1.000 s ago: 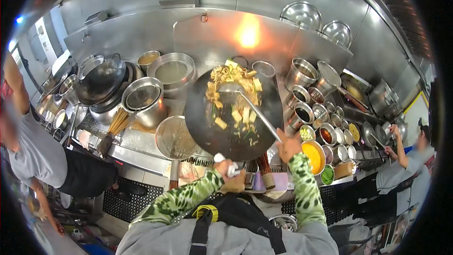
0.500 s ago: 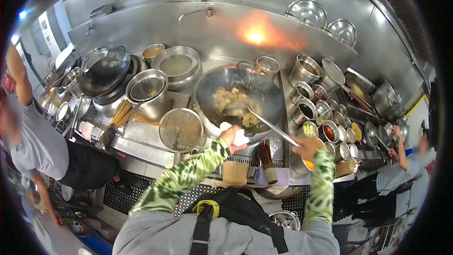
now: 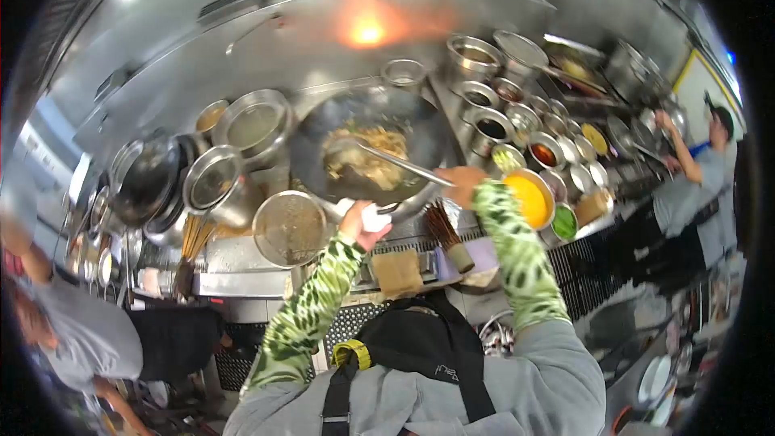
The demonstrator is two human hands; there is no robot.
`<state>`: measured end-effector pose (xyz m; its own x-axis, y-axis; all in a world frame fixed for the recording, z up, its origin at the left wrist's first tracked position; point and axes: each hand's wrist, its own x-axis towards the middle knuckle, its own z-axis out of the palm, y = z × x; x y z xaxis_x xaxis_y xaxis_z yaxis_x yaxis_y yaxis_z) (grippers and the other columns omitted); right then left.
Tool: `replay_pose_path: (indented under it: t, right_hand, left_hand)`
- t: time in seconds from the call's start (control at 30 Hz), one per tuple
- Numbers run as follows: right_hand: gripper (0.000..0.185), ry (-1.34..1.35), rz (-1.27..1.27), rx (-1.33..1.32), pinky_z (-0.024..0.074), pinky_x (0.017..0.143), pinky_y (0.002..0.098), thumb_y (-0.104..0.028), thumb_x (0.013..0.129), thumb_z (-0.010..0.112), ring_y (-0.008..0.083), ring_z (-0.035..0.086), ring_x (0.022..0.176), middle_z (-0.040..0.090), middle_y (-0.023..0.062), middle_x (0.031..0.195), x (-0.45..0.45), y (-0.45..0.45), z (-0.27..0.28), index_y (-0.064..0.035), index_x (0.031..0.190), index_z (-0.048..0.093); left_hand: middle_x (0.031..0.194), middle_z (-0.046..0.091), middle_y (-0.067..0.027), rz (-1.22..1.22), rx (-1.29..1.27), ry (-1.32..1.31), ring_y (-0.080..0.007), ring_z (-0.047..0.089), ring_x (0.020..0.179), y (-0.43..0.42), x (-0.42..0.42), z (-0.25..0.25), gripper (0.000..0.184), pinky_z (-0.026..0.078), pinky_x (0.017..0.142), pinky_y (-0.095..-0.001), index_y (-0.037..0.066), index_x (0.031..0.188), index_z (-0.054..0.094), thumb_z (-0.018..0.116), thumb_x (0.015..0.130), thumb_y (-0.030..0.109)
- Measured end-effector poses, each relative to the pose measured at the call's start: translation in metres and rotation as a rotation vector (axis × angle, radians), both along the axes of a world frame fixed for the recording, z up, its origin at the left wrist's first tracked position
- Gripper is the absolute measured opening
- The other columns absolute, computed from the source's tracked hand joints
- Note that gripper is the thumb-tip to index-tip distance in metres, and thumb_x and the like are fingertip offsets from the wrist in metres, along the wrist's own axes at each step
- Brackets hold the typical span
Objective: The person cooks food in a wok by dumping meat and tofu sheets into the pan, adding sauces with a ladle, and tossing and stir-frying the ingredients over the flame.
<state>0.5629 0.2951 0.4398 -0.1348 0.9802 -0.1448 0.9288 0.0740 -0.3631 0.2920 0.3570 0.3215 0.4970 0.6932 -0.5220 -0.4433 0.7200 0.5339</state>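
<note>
My left hand (image 3: 361,228) is closed around a folded white cloth (image 3: 374,217), held against the near rim of a large dark wok (image 3: 432,133). With my right hand (image 3: 462,186) I grip the long metal handle of a ladle (image 3: 408,165). Its bowl rests among the cut food (image 3: 376,163) in the middle of the wok, partly hidden in it. The food is brownish and pale, in small pieces. Right beside my right forearm stands a metal bowl of orange-yellow liquid (image 3: 529,199).
A round strainer (image 3: 289,228) lies left of the wok. Behind it stand metal pots (image 3: 250,123). Sauce containers (image 3: 490,129) crowd the right side. A bamboo brush (image 3: 450,236) sits at the front edge. Flame glow (image 3: 369,32) shows on the back wall. Other people (image 3: 694,169) stand at both sides.
The view has shifted to the right. My right hand has pushed the ladle forward and leftward across the wok, and the food lies differently. My left hand stays at the near rim with the cloth.
</note>
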Motion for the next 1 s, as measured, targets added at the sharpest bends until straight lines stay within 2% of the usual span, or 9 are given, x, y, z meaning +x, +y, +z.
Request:
replay_pose_path:
  t: [0.1, 0.17, 0.2, 0.23, 0.27, 0.3, 0.37, 0.63, 1.0]
  right_hand:
    - [0.049, 0.068, -0.234, 0.135, 0.0493, 0.076, 0.0490, -0.026, 0.088, 0.055, 0.0404, 0.063, 0.084, 0.065, 0.0232, 0.094, -0.029, -0.027, -0.025, -0.0149, 0.135, 0.047]
    - [0.049, 0.142, -0.311, 0.198, 0.0495, 0.077, 0.0485, -0.030, 0.090, 0.052, 0.0410, 0.063, 0.085, 0.065, 0.0246, 0.093, -0.042, -0.074, -0.034, -0.0123, 0.136, 0.046]
    - [0.050, 0.259, -0.287, 0.313, 0.0496, 0.077, 0.0481, -0.033, 0.091, 0.051, 0.0418, 0.063, 0.086, 0.065, 0.0250, 0.094, -0.040, -0.089, -0.066, -0.0119, 0.136, 0.046]
    - [0.048, 0.355, -0.324, 0.440, 0.0493, 0.078, 0.0478, -0.033, 0.093, 0.050, 0.0407, 0.062, 0.088, 0.064, 0.0245, 0.096, -0.050, -0.102, -0.088, -0.0129, 0.136, 0.045]
    - [0.047, 0.402, -0.426, 0.236, 0.0488, 0.079, 0.0469, -0.030, 0.095, 0.048, 0.0397, 0.061, 0.090, 0.063, 0.0236, 0.096, -0.066, -0.115, -0.083, -0.0113, 0.137, 0.044]
    - [0.053, 0.398, -0.413, 0.325, 0.0494, 0.071, 0.0475, -0.031, 0.096, 0.044, 0.0402, 0.060, 0.079, 0.059, 0.0220, 0.092, -0.079, -0.122, -0.117, -0.0141, 0.145, 0.030]
    - [0.055, 0.541, -0.368, 0.453, 0.0490, 0.067, 0.0463, -0.027, 0.096, 0.047, 0.0386, 0.059, 0.071, 0.060, 0.0196, 0.088, -0.097, -0.128, -0.164, -0.0160, 0.146, 0.028]
    - [0.052, 0.564, -0.434, 0.145, 0.0489, 0.076, 0.0470, -0.027, 0.096, 0.045, 0.0391, 0.061, 0.088, 0.062, 0.0222, 0.099, -0.099, -0.132, -0.167, -0.0061, 0.142, 0.032]
    - [0.054, 0.588, -0.423, 0.039, 0.0470, 0.086, 0.0462, -0.027, 0.097, 0.043, 0.0400, 0.059, 0.099, 0.061, 0.0244, 0.106, -0.095, -0.130, -0.158, -0.0048, 0.144, 0.029]
  left_hand:
    - [0.088, 0.066, -0.0086, -0.099, -0.052, -0.058, -0.0278, 0.064, 0.086, -0.024, -0.002, -0.053, 0.017, 0.054, 0.075, -0.0444, 0.009, 0.088, 0.062, 0.061, 0.079, 0.023]
    - [0.084, 0.063, -0.0127, -0.224, -0.071, -0.152, -0.0303, 0.063, 0.077, -0.035, -0.016, -0.081, 0.021, 0.054, 0.066, -0.0469, 0.004, 0.094, 0.058, 0.052, 0.082, 0.020]
    - [0.084, 0.064, -0.0105, -0.177, 0.039, 0.030, -0.0294, 0.063, 0.075, -0.044, -0.018, -0.061, 0.021, 0.054, 0.062, -0.0470, 0.006, 0.095, 0.059, 0.050, 0.084, 0.021]
    - [0.083, 0.064, -0.0078, -0.015, -0.094, -0.067, -0.0284, 0.064, 0.075, -0.039, -0.008, -0.048, 0.019, 0.054, 0.062, -0.0467, 0.010, 0.094, 0.059, 0.049, 0.086, 0.024]
    - [0.082, 0.065, -0.0058, 0.057, -0.057, 0.069, -0.0266, 0.064, 0.077, -0.032, -0.004, -0.027, 0.021, 0.054, 0.063, -0.0455, 0.013, 0.093, 0.059, 0.048, 0.088, 0.030]
    - [0.082, 0.066, -0.0064, -0.132, -0.119, -0.066, -0.0256, 0.065, 0.077, -0.010, -0.014, -0.014, 0.023, 0.054, 0.065, -0.0431, 0.013, 0.091, 0.059, 0.047, 0.090, 0.032]
    - [0.088, 0.067, -0.0102, 0.042, -0.053, 0.052, -0.0288, 0.066, 0.082, 0.017, -0.002, 0.008, 0.022, 0.056, 0.070, -0.0414, 0.005, 0.094, 0.062, 0.055, 0.087, 0.025]
    - [0.096, 0.068, -0.0135, -0.067, 0.055, 0.171, -0.0317, 0.066, 0.089, 0.100, -0.010, -0.055, 0.030, 0.057, 0.071, -0.0415, 0.006, 0.102, 0.063, 0.056, 0.083, 0.028]
    - [0.097, 0.068, -0.0079, -0.083, 0.112, 0.216, -0.0283, 0.065, 0.091, 0.092, -0.010, -0.052, 0.030, 0.054, 0.065, -0.0395, 0.013, 0.104, 0.061, 0.061, 0.082, 0.034]
